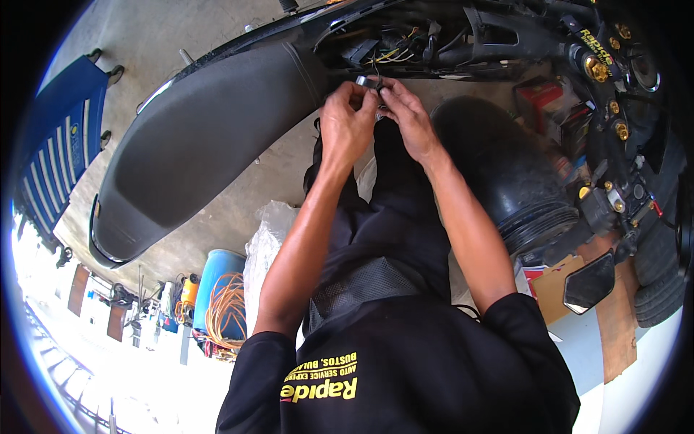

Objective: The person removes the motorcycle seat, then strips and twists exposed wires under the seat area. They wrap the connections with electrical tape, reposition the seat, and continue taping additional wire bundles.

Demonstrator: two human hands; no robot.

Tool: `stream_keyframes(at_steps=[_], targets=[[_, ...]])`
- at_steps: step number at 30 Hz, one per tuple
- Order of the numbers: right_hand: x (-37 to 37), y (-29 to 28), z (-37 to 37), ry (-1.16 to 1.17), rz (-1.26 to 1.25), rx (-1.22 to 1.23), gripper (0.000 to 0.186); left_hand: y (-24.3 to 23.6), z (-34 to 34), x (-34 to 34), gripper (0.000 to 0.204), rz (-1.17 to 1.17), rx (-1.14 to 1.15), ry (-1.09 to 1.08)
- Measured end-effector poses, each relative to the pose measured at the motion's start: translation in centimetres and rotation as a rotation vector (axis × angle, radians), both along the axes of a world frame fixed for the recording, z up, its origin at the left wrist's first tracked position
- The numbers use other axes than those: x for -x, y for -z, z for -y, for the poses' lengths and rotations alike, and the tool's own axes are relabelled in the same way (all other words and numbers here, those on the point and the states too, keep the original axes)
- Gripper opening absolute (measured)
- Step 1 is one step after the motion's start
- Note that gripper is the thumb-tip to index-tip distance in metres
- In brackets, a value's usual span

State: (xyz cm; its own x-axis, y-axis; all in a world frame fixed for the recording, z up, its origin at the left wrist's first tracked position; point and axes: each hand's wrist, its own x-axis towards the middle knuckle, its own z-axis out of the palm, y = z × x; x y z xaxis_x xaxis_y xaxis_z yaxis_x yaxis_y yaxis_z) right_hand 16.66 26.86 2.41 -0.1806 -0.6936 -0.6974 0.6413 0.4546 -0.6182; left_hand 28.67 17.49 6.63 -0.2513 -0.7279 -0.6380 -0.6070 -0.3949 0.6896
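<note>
My left hand (344, 124) is closed in a pinch around a small silver part (366, 82), whose exact kind I cannot make out. Beside it my right hand (410, 119) has its fingers drawn together against the same spot, at a thin dark wire (379, 70). That wire runs up towards the motorcycle's open frame. Both hands meet just below the exposed wiring (394, 55), a loose bundle with yellow and green strands. To the left of my hands lies the long black seat (210, 137) of the motorcycle. My fingers hide most of what is between them.
Right of my legs stands a large black drum (499, 170). Handlebar parts with gold bolts (596, 69) and a mirror (589, 283) are at the right. A blue wheeled creeper (65, 141) stands far left. A blue barrel (217, 282) with orange hose (226, 307) is lower left.
</note>
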Motion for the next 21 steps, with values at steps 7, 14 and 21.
stream_keyframes(at_steps=[7, 14, 21], targets=[[1.3, 1.3, -1.8, -0.215, -0.367, -0.055, 0.038, 2.8, -2.2, -1.2, 0.018, 0.062, 0.368, 0.239], [3.0, -5.9, 4.9, -0.419, -0.766, 0.105, 0.033, 1.0, -3.6, -0.1, 0.014, 0.130, 0.402, 0.161], [-0.2, 0.6, 1.0, 0.048, -0.888, -0.193, 0.018, -0.2, -2.8, -0.4, 0.026, 0.032, 0.133, 0.032]])
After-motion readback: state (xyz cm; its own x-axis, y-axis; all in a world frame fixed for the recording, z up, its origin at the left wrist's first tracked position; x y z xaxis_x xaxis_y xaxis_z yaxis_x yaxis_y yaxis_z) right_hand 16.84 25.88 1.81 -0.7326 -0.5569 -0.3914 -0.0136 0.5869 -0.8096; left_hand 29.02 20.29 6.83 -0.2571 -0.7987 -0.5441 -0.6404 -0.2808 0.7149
